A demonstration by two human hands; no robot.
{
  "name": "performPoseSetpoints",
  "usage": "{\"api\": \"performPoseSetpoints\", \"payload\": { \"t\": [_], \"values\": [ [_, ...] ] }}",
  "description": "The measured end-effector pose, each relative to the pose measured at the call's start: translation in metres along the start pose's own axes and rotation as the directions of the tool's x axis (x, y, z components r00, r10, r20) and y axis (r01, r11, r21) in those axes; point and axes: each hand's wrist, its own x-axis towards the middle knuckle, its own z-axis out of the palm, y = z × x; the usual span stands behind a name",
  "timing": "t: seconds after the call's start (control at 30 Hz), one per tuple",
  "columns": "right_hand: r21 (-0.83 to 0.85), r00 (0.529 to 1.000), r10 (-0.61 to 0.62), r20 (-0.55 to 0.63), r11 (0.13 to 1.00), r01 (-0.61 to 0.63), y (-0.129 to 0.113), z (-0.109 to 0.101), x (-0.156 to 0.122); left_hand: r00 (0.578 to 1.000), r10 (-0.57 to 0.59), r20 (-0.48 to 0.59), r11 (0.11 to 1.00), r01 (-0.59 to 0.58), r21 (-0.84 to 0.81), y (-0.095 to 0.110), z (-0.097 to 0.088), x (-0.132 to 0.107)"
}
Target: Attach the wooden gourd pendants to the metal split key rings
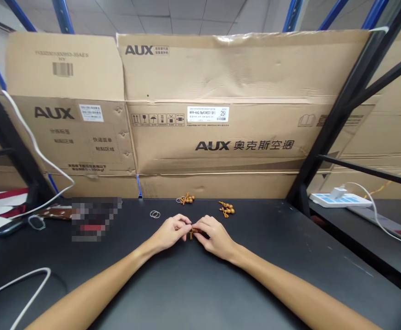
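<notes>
Meeting mid-desk, the left hand (170, 232) and right hand (216, 237) are held together, a small wooden gourd-bead charm (194, 233) being pinched between them over the black desk (283, 247). A bead cluster (186, 199) and a second bead cluster (226, 209) are laid near the far edge, and thin metal rings (155, 214) are placed to the left.

A small wooden gourd charm (194, 233), orange-brown with a short tail hanging down, is pinched between the fingertips of the left hand (170, 232) and the right hand (216, 237). Beyond the right hand lies a matching gourd bunch (226, 209), knotted and lying on its side; straight ahead of the hands sits a second gourd bunch (186, 199) — a thin metal ring (179, 200) touching it — while two overlapping metal rings (155, 214) lie flat beyond the left hand.
</notes>
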Motion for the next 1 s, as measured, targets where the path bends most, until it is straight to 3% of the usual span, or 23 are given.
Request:
{"api": "performPoseSetpoints", "payload": {
  "t": [0.23, 0.53, 0.67, 0.8, 0.87, 0.93, 1.0],
  "values": [
    [-0.077, 0.986, 0.166, 0.017, 0.983, -0.164, 0.004, 0.004, 0.001, 1.000, 0.007, 0.030, 0.997, -0.005, -0.074, -0.002, -0.003, -0.002],
    [-0.046, 0.990, 0.136, 0.047, 0.990, -0.134, 0.004, 0.002, 0.001, 0.999, 0.013, 0.036, 0.997, -0.010, -0.076, -0.001, -0.005, -0.001],
    [-0.028, 0.981, 0.192, 0.005, 0.981, -0.191, 0.008, 0.004, -0.001, 0.997, 0.051, -0.058, 0.992, -0.044, 0.116, -0.002, 0.002, -0.003],
    [-0.072, 0.968, 0.239, -0.083, 0.967, -0.245, 0.007, 0.003, 0.000, 0.956, 0.255, -0.146, 0.876, -0.164, 0.454, 0.002, 0.009, -0.009],
    [-0.101, 0.968, 0.246, -0.052, 0.963, -0.251, 0.004, 0.001, 0.001, 0.950, 0.303, -0.075, 0.779, -0.201, 0.595, 0.005, 0.011, -0.012],
    [-0.111, 0.976, 0.210, 0.051, 0.973, -0.204, 0.002, -0.001, 0.002, 0.957, 0.291, 0.022, 0.697, -0.227, 0.681, 0.006, 0.011, -0.013],
    [-0.111, 0.977, 0.167, 0.131, 0.982, -0.153, 0.002, -0.003, 0.002, 0.964, 0.262, 0.052, 0.660, -0.218, 0.719, 0.004, 0.010, -0.013]
  ]
}}
